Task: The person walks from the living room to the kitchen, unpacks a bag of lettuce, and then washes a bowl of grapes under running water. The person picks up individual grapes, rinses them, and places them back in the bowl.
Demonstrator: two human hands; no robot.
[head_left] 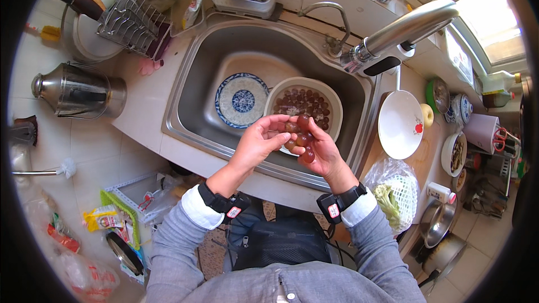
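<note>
Over the near edge of the sink, a small bunch of reddish grapes [301,139] rests in my right hand [325,154], whose fingers curl round it. My left hand [264,141] meets it from the other side, thumb and fingertips closed on a grape of the bunch. Just beyond them a white bowl [335,98] stands in the steel sink [210,50], with many loose grapes [303,101] in it. Left of the bowl lies a blue-and-white patterned plate [227,104]. The hands cover the bowl's near side.
A tall steel faucet [404,28] arches at the sink's far right, beside a thinner curved tap [331,8]. On the right counter are a white ladle-like pan [400,123] and a bagged cauliflower [393,196]. A metal kettle [78,91] and wire rack [132,22] stand left.
</note>
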